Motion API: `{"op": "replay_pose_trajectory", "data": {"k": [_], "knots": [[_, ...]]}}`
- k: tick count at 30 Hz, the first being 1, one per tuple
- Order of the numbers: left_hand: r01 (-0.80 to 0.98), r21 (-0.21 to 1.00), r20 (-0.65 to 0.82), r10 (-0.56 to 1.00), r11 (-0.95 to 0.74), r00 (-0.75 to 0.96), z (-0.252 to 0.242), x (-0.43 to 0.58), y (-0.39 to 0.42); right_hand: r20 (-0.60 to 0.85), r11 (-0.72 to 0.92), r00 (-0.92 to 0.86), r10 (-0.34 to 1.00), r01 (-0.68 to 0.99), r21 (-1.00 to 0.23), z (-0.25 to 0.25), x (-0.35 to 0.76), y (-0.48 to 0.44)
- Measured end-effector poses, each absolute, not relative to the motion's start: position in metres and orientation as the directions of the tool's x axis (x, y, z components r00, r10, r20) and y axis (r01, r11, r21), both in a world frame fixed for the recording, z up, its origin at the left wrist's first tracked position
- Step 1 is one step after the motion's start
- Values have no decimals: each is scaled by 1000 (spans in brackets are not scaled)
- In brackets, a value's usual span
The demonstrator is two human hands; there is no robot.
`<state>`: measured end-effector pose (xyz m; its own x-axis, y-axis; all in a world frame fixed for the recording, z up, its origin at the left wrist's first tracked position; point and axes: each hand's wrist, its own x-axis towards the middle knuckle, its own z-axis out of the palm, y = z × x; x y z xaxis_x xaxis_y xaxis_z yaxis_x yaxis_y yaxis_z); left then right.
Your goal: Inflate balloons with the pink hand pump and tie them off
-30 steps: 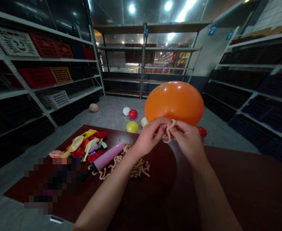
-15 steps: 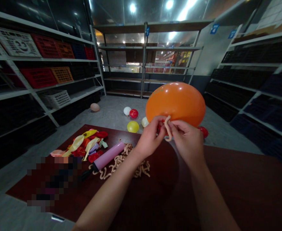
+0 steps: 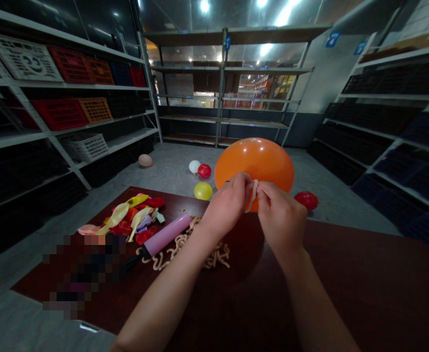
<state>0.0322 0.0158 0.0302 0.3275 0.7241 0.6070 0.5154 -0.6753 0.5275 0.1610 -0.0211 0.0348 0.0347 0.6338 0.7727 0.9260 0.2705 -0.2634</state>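
I'm seeing my left hand (image 3: pixel 227 205) and right hand (image 3: pixel 282 217) both nearly closed, pinching a pale twisted strip (image 3: pixel 251 194) against the base of an inflated orange balloon (image 3: pixel 254 168), which is hovering above the table (image 3: pixel 364 274). I can't quite tell whether that strip is the balloon's neck or a separate tie. A lilac hand pump (image 3: pixel 166 235) is lying across a heap of pale strips (image 3: pixel 214 257), beside deflated balloons (image 3: pixel 126 218), and a red balloon (image 3: pixel 306 200) is sitting on the floor (image 3: pixel 170 166).
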Motion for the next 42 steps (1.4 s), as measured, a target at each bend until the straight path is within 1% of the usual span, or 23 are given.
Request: {"op": "replay_pose_trajectory", "data": {"k": [3,7,10,12,14,16,19,21,23,25,27,29,33,36,39,42], "knots": [[425,609,588,741,-670,326,30,30,19,780,295,-6,625,928,-229,31,164,-18],[209,733,577,755,-647,311,33,26,20,797,349,-46,603,913,-212,28,169,-16],[30,845,490,794,-534,360,35,23,21,805,407,-26,593,872,-272,30,169,-18],[-81,892,438,806,-444,399,36,21,22,804,442,10,595,831,-337,31,166,-19],[-134,898,436,805,-419,403,36,20,24,785,465,73,615,770,-436,33,162,-21],[-121,882,466,804,-456,370,36,19,25,730,482,144,669,663,-572,34,158,-22],[-128,851,522,794,-510,310,35,20,26,590,466,212,779,434,-771,36,153,-22],[-165,840,543,789,-517,288,36,20,26,490,425,229,841,282,-860,39,151,-22],[-191,830,558,782,-524,279,36,21,25,402,376,241,883,149,-915,41,150,-22],[-213,820,573,771,-532,278,37,23,22,338,342,249,907,30,-939,44,151,-21],[-226,809,587,756,-542,289,38,24,20,302,326,249,920,-60,-943,45,153,-20],[-212,796,605,737,-566,301,40,24,19,299,332,240,924,-111,-937,46,156,-19],[-209,752,660,710,-626,247,40,25,20,319,354,232,919,-131,-926,45,157,-18],[-221,743,668,723,-632,178,38,26,21,319,350,237,918,-97,-932,44,155,-20],[-216,761,640,763,-612,94,36,27,21,359,366,238,903,15,-930,44,152,-24],[-253,769,609,793,-587,11,36,28,20,429,394,210,879,190,-899,43,151,-26]]}}
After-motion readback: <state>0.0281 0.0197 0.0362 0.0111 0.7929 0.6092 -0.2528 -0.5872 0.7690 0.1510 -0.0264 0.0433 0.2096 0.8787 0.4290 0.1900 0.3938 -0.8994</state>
